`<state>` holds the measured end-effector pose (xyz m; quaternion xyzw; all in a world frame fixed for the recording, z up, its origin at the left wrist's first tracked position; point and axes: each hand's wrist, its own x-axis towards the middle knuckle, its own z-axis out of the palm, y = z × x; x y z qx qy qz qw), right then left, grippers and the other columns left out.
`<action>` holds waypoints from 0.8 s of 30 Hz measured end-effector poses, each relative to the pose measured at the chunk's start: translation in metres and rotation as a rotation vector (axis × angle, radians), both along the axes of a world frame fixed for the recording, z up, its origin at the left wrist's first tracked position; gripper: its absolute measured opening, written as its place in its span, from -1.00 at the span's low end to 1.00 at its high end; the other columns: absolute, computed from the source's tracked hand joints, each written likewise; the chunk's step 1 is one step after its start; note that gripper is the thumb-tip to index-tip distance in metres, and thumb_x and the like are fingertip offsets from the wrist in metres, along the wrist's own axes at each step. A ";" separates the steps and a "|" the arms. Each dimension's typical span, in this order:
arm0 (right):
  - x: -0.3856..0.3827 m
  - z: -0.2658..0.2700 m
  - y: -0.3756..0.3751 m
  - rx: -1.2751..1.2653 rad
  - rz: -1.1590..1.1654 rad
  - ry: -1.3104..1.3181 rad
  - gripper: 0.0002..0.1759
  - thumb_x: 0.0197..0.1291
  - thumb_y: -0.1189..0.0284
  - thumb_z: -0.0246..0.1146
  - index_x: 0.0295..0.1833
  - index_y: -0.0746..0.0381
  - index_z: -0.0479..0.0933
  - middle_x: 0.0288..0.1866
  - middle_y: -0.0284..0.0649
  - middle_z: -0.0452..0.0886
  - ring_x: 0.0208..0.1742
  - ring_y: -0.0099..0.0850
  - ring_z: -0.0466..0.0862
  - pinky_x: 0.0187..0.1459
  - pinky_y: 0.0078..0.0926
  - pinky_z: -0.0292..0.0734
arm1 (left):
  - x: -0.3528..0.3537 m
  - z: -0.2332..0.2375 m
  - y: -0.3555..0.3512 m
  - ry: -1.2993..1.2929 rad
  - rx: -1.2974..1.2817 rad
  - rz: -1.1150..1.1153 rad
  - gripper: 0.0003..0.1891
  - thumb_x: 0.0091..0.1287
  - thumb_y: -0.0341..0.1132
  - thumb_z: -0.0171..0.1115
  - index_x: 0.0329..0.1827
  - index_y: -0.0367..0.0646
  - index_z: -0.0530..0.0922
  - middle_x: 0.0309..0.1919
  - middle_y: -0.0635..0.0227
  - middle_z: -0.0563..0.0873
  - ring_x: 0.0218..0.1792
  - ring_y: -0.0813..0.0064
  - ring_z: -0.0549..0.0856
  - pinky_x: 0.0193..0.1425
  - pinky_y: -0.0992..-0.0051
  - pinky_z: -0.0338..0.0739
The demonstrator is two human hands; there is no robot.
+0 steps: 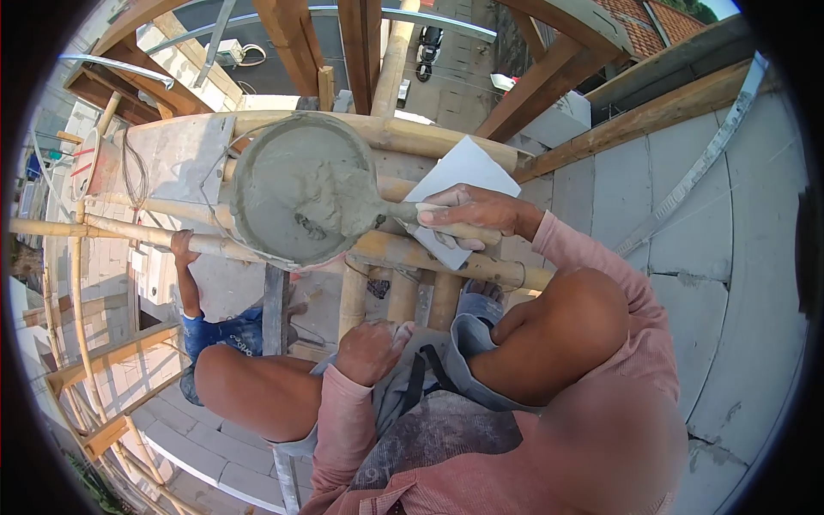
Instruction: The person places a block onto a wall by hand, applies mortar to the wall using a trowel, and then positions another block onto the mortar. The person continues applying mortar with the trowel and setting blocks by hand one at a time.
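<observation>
My right hand (468, 219) is closed around the wooden handle of a trowel (399, 209). The mortar-coated blade lies in wet grey mortar (296, 184) inside a round bucket (239, 193). Under my right hand, a white flat slab (470, 163) rests on the bamboo. My left hand (373, 352) is curled closed near my lap, its fingertips dusted with mortar. Whether anything is inside its fingers is hidden.
Bamboo poles (421, 257) form the scaffold around the bucket. Below left, a co-worker in a blue shirt (227, 335) has one hand on a bamboo pole (146, 230). A grey block wall (687, 232) stands at right. Wooden beams (287, 43) rise ahead; a motorbike (427, 51) is far below.
</observation>
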<state>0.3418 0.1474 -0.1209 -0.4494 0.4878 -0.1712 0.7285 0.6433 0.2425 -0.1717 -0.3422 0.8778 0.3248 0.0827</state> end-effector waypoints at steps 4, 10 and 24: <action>-0.018 0.008 0.015 0.030 -0.128 -0.123 -0.49 0.50 0.08 0.23 0.19 0.35 0.57 -0.41 -0.29 0.59 -0.71 -0.65 0.40 -0.68 -0.67 0.29 | 0.003 -0.001 -0.004 -0.005 0.075 0.007 -0.54 0.64 -0.02 -0.08 -0.18 -0.19 0.65 -0.31 -0.04 0.72 -0.22 -0.19 0.70 -0.11 -0.03 0.58; -0.070 0.020 0.068 0.066 -0.458 -0.298 -0.47 0.55 0.07 0.12 0.26 0.35 0.48 -0.44 -0.22 0.58 -0.73 -0.62 0.44 -0.74 -0.66 0.30 | 0.002 -0.005 -0.006 0.001 0.106 0.131 -0.56 0.59 -0.02 0.04 -0.26 -0.20 0.67 -0.37 -0.03 0.73 -0.29 -0.14 0.73 -0.17 0.01 0.62; -0.190 0.018 0.130 -0.060 -1.276 0.041 -0.52 0.45 0.08 0.22 0.09 0.33 0.49 -0.44 -0.25 0.54 -0.69 -0.60 0.46 -0.71 -0.69 0.38 | -0.006 0.007 -0.013 -0.038 0.224 0.134 -0.47 0.60 0.05 -0.01 -0.22 -0.28 0.66 -0.29 -0.14 0.73 -0.21 -0.26 0.68 -0.06 -0.05 0.54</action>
